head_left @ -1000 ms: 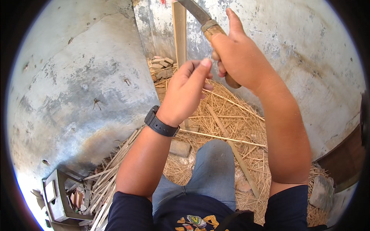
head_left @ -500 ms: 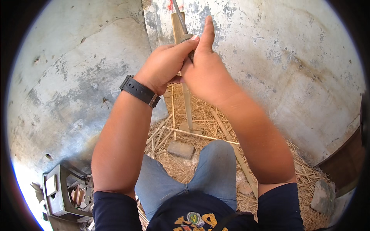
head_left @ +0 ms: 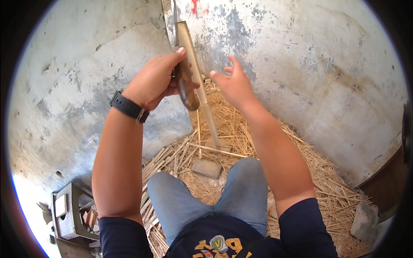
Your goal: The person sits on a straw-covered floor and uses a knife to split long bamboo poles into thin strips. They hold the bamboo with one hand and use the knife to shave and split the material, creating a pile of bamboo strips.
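Observation:
My left hand (head_left: 150, 79), a black watch on its wrist, is closed round the dark wooden handle of a knife (head_left: 186, 88). The thin metal blade points up and runs out of the top of the view. Just right of the handle, a long pale wooden strip (head_left: 207, 114) stands nearly upright, its foot by a block among the straw. Fingertips of the left hand show beside the strip; whether they touch it I cannot tell. My right hand (head_left: 237, 88) is apart from both, fingers spread, holding nothing.
Straw-like shavings and thin sticks (head_left: 165, 161) cover the floor ahead. A brick (head_left: 207, 169) lies before my knees. Worn plaster walls (head_left: 301, 77) meet in a corner. At lower left stands a grey open-fronted casing (head_left: 71, 221) with scraps; a stone block (head_left: 364, 221) lies at lower right.
My right hand has come off the knife handle and moved right and down, its fingers opening. My left hand has shifted left with the knife, baring the handle.

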Available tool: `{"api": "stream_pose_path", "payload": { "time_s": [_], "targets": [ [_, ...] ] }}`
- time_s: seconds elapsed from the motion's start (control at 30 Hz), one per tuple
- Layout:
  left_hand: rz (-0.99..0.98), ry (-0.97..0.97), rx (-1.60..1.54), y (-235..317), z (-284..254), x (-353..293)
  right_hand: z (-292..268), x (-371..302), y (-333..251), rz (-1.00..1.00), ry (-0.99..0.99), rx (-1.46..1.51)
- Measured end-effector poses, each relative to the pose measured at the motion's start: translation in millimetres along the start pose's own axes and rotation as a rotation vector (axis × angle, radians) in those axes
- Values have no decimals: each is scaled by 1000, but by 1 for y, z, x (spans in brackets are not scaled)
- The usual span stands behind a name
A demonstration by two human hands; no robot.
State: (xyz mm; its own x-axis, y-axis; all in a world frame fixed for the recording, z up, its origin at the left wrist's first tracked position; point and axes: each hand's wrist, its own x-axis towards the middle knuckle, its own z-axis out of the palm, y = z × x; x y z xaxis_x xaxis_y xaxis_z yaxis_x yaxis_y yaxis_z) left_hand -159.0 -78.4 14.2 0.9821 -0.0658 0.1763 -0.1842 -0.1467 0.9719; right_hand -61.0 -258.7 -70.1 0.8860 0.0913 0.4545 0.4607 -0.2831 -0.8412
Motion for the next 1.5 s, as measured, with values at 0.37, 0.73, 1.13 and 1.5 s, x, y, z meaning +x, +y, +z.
{"api": "stream_pose_path", "payload": {
  "time_s": [0.37, 0.73, 1.13, 1.5],
  "targets": [
    [73, 85, 1, -12, -32, -27, 82, 38, 46, -146, -91, -9],
    [128, 312, 210, -7, -42, -34, 109, 36, 59, -250, 103, 16],
    [108, 299, 249, -1, -59, -34, 96, 27, 68, -338, 138, 73],
    [99, 355, 323, -5, -70, -29, -118, -149, 412, 723, 16, -786]
  ]
}}
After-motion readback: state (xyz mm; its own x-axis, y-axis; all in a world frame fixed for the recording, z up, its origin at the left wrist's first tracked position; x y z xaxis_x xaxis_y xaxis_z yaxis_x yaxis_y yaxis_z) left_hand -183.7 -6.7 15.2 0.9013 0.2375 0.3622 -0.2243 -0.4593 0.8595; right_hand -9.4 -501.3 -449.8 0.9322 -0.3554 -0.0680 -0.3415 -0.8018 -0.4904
